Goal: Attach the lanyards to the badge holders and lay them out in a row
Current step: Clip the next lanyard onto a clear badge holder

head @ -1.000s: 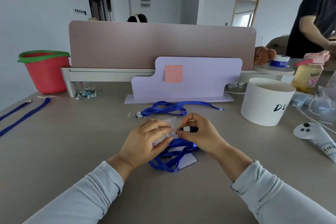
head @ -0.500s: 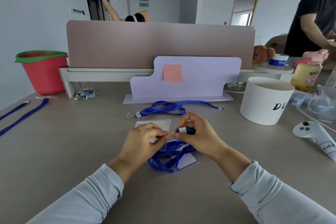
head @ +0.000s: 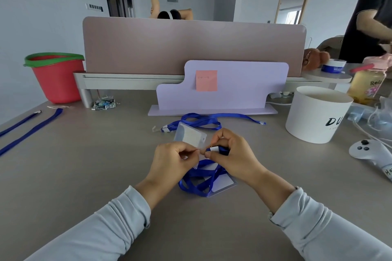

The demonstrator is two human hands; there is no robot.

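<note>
The left hand (head: pixel 171 161) and right hand (head: pixel 231 152) are meeting just above a grey table (head: pixel 84 176), fingertips almost touching; the left is pinching the near edge of a clear badge holder (head: pixel 189 135), which is tilting up and away; the right is pinching the white clip end of a blue lanyard (head: pixel 214 149) right beside it. The strap is trailing into a loose heap beneath the hands, lying over a second badge holder (head: pixel 224 182); a second lanyard (head: pixel 203 121) is lying just behind, before a lilac board (head: pixel 233 87); a white tub (head: pixel 316 116) and controller (head: pixel 369 152) are sitting to the right, a red bucket (head: pixel 57 78) far left.
</note>
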